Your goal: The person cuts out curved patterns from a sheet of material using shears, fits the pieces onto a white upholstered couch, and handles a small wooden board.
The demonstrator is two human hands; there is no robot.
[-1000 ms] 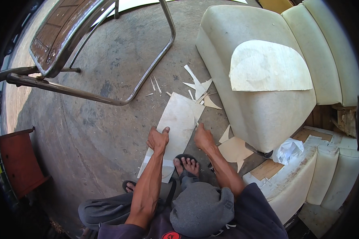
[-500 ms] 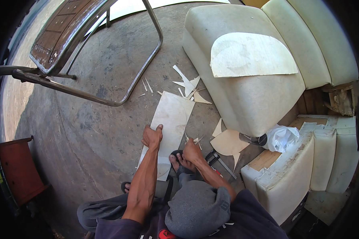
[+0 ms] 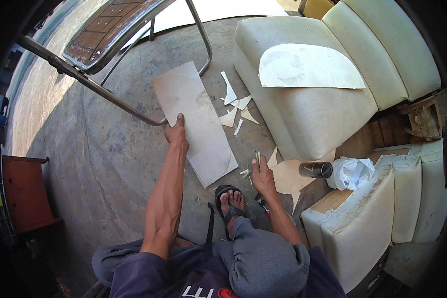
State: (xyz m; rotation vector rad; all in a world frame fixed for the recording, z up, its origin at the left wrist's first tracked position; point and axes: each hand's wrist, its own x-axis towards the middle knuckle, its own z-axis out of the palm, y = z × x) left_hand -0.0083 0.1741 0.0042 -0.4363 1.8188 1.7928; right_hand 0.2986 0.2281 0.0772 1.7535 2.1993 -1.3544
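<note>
A long pale board (image 3: 193, 109), thin like plywood or stiff card, slants across the middle, a curved line faintly visible at its near end. My left hand (image 3: 176, 133) grips its left edge, thumb laid on top. To the board's right, my right hand (image 3: 263, 178) is closed round a thin, pale stick-like piece (image 3: 258, 157), too small to make out fully. Pale offcuts (image 3: 229, 117) with pointed ends lie on the floor beyond. A rounded tan sheet (image 3: 288, 180) rests just right of my right hand. Partly beneath that forearm is a dark tool (image 3: 261, 200).
A cream padded seat (image 3: 283, 107) bearing a rounded white panel (image 3: 308, 67) fills the upper right. A dark cylinder (image 3: 317, 170) and white plastic bag (image 3: 353, 173) sit near a second cream seat (image 3: 352, 228). Upper left stands a metal-framed chair (image 3: 119, 103); a red-brown box-like piece (image 3: 26, 193) is far left.
The board has turned, its far end swinging left and its near end right, away from my foot. My left hand moved up and left with it; my right hand shifted right.
</note>
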